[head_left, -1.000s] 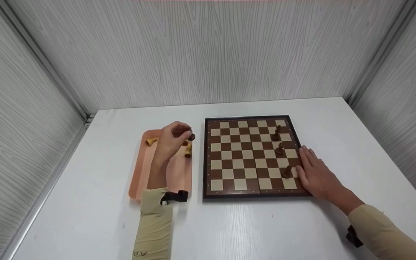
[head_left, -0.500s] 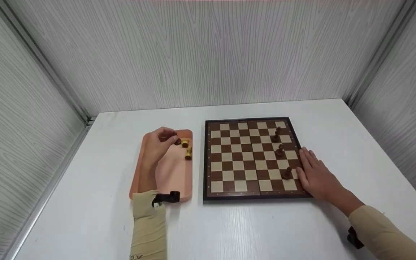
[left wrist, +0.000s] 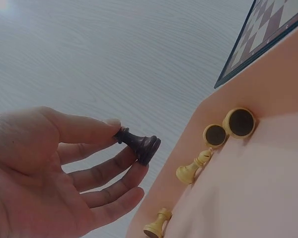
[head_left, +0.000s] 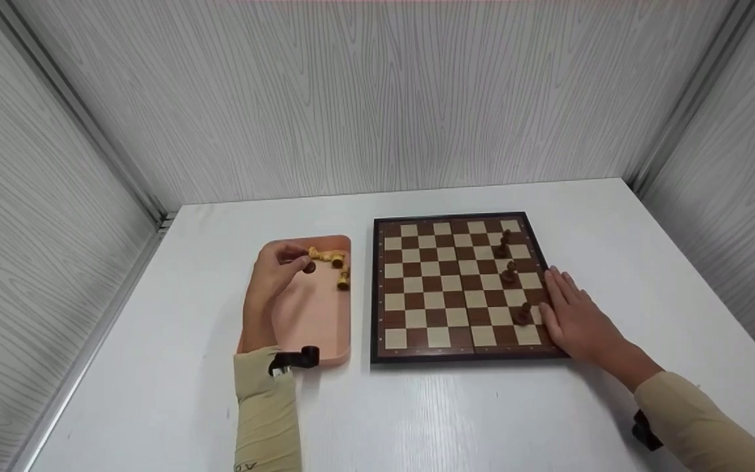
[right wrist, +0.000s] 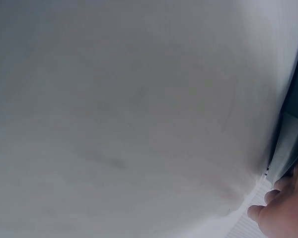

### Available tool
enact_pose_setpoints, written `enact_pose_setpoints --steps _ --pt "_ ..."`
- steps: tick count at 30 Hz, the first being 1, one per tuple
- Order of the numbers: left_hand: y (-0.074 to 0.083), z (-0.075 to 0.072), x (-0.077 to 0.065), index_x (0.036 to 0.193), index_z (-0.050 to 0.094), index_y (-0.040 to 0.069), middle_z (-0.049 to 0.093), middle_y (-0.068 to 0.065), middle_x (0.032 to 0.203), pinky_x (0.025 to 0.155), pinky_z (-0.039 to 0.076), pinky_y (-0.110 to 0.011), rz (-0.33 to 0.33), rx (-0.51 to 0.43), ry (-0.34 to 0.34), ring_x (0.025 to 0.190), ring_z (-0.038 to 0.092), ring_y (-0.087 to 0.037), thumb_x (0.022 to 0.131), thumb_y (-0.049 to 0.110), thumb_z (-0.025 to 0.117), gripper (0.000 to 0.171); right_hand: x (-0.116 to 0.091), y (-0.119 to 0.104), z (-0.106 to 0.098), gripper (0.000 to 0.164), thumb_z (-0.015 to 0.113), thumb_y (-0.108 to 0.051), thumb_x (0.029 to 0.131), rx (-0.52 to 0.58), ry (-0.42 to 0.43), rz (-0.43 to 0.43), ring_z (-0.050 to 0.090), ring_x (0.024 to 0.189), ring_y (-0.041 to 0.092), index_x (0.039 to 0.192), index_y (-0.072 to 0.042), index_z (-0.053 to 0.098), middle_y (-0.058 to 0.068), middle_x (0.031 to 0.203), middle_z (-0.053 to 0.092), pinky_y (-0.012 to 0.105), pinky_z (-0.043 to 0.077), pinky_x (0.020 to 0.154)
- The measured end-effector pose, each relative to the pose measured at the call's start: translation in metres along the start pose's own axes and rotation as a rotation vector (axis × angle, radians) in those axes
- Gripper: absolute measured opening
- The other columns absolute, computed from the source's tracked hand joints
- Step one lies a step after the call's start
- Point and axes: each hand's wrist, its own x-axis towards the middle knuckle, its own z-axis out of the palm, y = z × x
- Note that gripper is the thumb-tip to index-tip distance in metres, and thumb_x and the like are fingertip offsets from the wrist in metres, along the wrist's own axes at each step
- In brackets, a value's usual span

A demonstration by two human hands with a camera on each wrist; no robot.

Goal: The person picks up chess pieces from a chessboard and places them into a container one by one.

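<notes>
My left hand point(head_left: 269, 275) is over the upper left of a pink tray point(head_left: 312, 328). Thumb and fingers pinch a dark chess piece point(left wrist: 141, 145), its base pointing away from the palm and its top hidden by the fingertips. Several light chess pieces lie in the tray, among them a bishop point(left wrist: 192, 168) and one tipped over point(head_left: 343, 278) by the right wall. Straight-fingered, my right hand point(head_left: 584, 324) rests along the right edge of the chessboard point(head_left: 426, 301). Three dark chess pieces, a tall one point(head_left: 504, 246), a middle one point(head_left: 510, 274) and a nearer one point(head_left: 523, 314), stand on the board's right side.
Tray and board sit side by side on a white table point(head_left: 443, 413), with a narrow gap between them. Pale wood-grain panels point(head_left: 377, 98) rise behind the table and on both sides.
The left hand has moved left from the tray's right edge, carrying the dark chess piece, and light chess pieces behind it have come into view. The right hand stays put.
</notes>
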Motion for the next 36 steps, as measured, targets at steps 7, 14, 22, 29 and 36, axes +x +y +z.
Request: enact_pose_setpoints --steps 7,14,22,29,36 --pt "-0.001 -0.001 -0.001 0.127 0.061 -0.007 0.062 -0.029 0.123 0.104 0.046 -0.050 -0.007 0.059 0.032 0.120 0.059 -0.041 0.101 0.004 0.062 0.028 -0.001 0.000 0.001 0.067 0.034 -0.034 0.111 0.014 0.002 0.003 0.015 0.152 0.048 0.160 0.008 0.016 0.028 0.166 0.016 0.068 0.022 0.115" --pt "0.006 0.005 0.001 0.122 0.062 -0.012 0.063 -0.031 0.122 0.099 0.051 -0.047 0.047 0.000 0.038 0.117 0.061 -0.041 0.100 -0.002 0.060 0.025 -0.001 0.001 0.002 0.066 0.034 -0.034 0.112 0.009 0.009 0.002 0.016 0.152 0.048 0.159 0.009 0.017 0.028 0.166 0.017 0.068 0.023 0.115" --pt "0.018 0.017 -0.002 0.118 0.067 -0.008 0.069 -0.025 0.114 0.095 0.053 -0.045 0.119 0.051 0.068 0.110 0.066 -0.037 0.098 0.001 0.065 0.022 -0.001 0.000 0.002 0.065 0.036 -0.032 0.111 0.003 0.023 -0.007 0.017 0.151 0.048 0.159 0.010 0.019 0.029 0.165 0.019 0.067 0.024 0.115" --pt "0.028 0.029 -0.005 0.121 0.062 -0.010 0.064 -0.028 0.120 0.097 0.050 -0.046 0.114 -0.017 -0.007 0.113 0.062 -0.038 0.100 0.001 0.061 0.024 0.000 0.001 0.002 0.065 0.037 -0.031 0.111 -0.003 0.026 -0.010 0.017 0.151 0.048 0.159 0.010 0.019 0.029 0.165 0.019 0.068 0.024 0.115" --pt "0.044 0.044 -0.008 0.120 0.065 -0.006 0.066 -0.022 0.118 0.094 0.051 -0.046 0.139 0.011 -0.056 0.111 0.062 -0.036 0.102 0.007 0.062 0.022 0.001 0.000 0.002 0.065 0.035 -0.031 0.111 -0.007 0.017 -0.012 0.017 0.152 0.048 0.159 0.009 0.018 0.028 0.166 0.018 0.067 0.024 0.115"
